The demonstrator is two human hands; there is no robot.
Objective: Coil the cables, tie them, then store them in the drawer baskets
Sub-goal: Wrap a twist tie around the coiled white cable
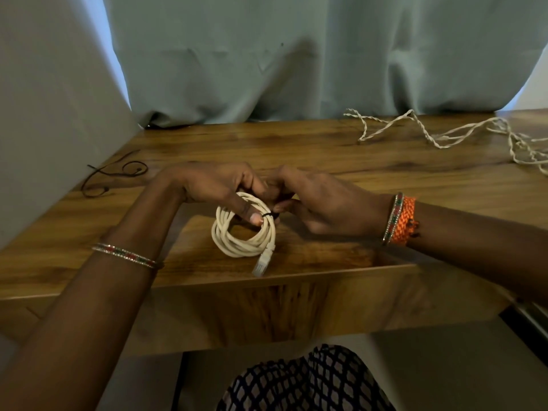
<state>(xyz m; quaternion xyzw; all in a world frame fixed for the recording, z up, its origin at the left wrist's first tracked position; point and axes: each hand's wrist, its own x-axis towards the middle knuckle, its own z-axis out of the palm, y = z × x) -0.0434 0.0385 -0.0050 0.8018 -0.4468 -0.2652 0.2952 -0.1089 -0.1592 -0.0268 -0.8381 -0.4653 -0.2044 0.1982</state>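
A cream cable coil (237,244) rests on the wooden table (355,179) near its front edge, with a clear plug (261,264) sticking out toward me. My left hand (213,188) grips the coil's top, thumb pressed on the strands. A thin black tie (268,215) wraps the coil by that thumb. My right hand (320,203) pinches the tie's end just right of the coil. No drawer baskets are in view.
A loose twisted white cable (439,134) sprawls over the table's back right. A thin dark cord (115,173) lies curled at the left by the wall. A grey-green curtain (296,60) hangs behind the table. My patterned lap shows below the table edge.
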